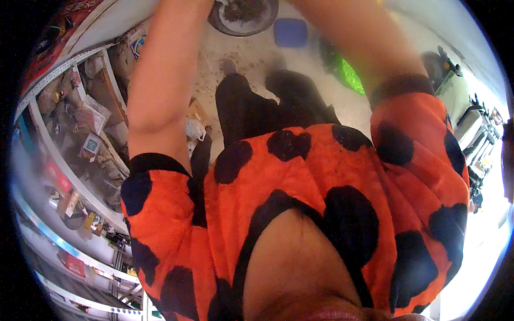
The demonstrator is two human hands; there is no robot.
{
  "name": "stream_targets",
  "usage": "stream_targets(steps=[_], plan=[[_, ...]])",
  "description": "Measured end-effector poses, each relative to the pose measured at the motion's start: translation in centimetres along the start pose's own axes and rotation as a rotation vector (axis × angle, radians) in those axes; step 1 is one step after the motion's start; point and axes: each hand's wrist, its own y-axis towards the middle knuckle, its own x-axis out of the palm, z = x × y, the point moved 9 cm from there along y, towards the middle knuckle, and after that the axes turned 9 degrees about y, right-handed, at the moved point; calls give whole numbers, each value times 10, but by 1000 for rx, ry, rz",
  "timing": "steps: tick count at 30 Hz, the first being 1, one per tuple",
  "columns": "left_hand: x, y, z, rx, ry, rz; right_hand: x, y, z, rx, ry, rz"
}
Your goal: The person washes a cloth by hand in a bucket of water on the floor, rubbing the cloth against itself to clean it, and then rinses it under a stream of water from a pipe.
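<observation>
Both my forearms stretch up past the top edge, so my left hand and my right hand lie outside the picture. Between the forearms, at the top edge, sits a round metal pan on the floor, partly cut off, with dark, crumbly matter in it. My left wrist end is nearest to this pan. Right of the pan lies a flat blue square piece. A bright green mesh-like basket or container shows partly from behind my right forearm.
Pale floor with brown specks spreads before my feet. To the left stands a white-framed shelf unit with packets and boxes. A crumpled clear plastic bag lies beside my left arm. Dark items line the right side.
</observation>
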Motion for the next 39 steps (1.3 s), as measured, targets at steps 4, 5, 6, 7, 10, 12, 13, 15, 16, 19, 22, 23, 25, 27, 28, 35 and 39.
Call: stream_targets(steps=[4,5,6,7,10,12,13,15,16,19,22,23,25,27,28,35,39], plan=[[-59,-13,-10,43,-50,56,48,11,42,-481,-307,-254],[-40,-24,-9,3,81,241,42,6,55,-478,-239,-248],[13,-57,-4,-35,217,429,31,0,63,-446,-180,-250],[36,-89,12,-54,362,634,20,2,65,-88,79,-191],[22,-91,7,-279,858,154,2,-40,69,684,735,-137],[23,-97,11,-390,1033,217,15,-55,74,760,1119,-334],[24,-109,28,-444,1148,287,25,-62,62,733,1102,-302],[25,-125,57,-291,960,303,35,-83,35,679,1050,-229],[-2,-114,41,-238,828,256,21,-91,17,579,954,-344],[-8,-113,46,-217,706,207,26,-108,31,614,862,-473],[-6,-126,63,-240,803,251,4,-117,48,757,856,-262],[-9,-129,74,-197,853,311,-1,-120,68,796,884,-207],[-19,-140,92,-109,949,438,-9,-118,80,749,879,-169],[-25,-146,97,-116,850,459,-18,-122,78,739,768,-111],[-33,-148,98,-102,747,468,-17,-123,87,704,702,-114],[3,-153,79,-181,145,222,-4,-130,55,338,-117,-442],[13,-157,71,-207,101,84,18,-146,-8,146,32,-520]])
